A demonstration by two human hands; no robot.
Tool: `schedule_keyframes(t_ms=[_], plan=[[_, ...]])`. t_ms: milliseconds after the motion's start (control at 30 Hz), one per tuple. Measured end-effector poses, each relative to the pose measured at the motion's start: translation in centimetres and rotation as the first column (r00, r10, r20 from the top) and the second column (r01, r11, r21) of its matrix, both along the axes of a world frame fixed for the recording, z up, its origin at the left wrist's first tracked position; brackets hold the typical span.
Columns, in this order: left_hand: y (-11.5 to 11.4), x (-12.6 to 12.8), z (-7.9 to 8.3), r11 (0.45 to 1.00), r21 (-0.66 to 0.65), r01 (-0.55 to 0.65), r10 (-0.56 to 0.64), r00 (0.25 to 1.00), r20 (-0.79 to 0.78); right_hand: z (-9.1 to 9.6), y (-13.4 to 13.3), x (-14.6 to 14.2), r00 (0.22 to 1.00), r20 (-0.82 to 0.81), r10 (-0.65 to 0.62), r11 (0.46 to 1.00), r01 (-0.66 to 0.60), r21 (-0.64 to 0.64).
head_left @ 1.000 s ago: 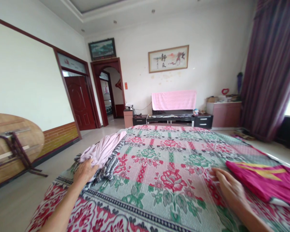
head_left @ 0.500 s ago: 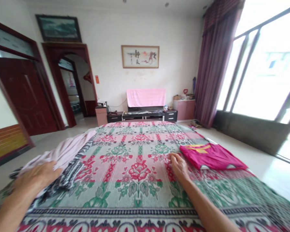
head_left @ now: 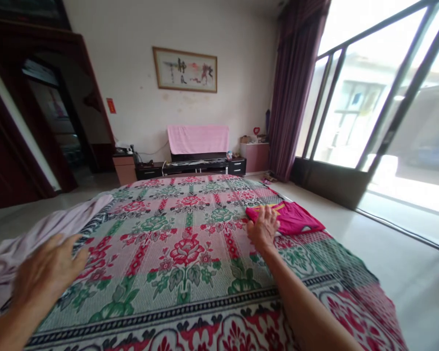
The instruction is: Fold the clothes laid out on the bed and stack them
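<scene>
Folded magenta cloth with yellow print lies at one o'clock on the red, green and grey floral woven cover; my right hand, fingers spread, covers its near corner, gripping nothing I can see. At ten, my loosely parted left hand overlaps pale pink cloth, contact unclear. Twelve o'clock: black drawer cabinet, drawers pushed in.

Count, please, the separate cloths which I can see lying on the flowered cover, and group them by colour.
Magenta cloth: 1
Pale pink cloth: 1
Black-and-white cloth, partly hidden: 1
Total: 3
</scene>
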State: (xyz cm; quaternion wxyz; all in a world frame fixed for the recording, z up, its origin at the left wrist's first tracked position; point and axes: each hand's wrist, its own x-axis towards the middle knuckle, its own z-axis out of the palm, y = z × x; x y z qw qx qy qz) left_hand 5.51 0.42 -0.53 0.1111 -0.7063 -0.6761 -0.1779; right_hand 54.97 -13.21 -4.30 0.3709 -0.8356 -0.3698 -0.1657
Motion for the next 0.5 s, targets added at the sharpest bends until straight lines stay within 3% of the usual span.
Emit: schedule_keyframes(t_ms=[33,100,167,300,500], plan=[[-0.6,1.9,-1.0,0.995,0.059,0.077,-0.074,0.995,-0.061,-0.1,-0.3,0.6,0.997,-0.030,-0.070,0.994,0.067,-0.091],[-1.8,5.1,-3.1,0.970,0.048,0.239,-0.232,0.967,-0.108,-0.3,-0.9,1.7,0.980,-0.090,-0.177,0.957,0.150,-0.246],[-2.8,7.0,-5.1,0.960,-0.025,0.279,-0.280,0.955,-0.101,-0.3,-1.4,2.6,0.977,-0.080,-0.198,0.931,0.162,-0.328],[-3.1,7.6,-7.2,0.944,-0.061,0.325,-0.328,0.944,-0.039,0.4,-2.6,4.4,0.993,-0.020,-0.115,0.939,0.102,-0.328],[-3.5,7.6,-6.6,0.942,-0.029,0.335,-0.336,0.941,-0.044,1.5,-2.5,5.1,0.993,-0.023,-0.113,0.988,0.110,-0.110]])
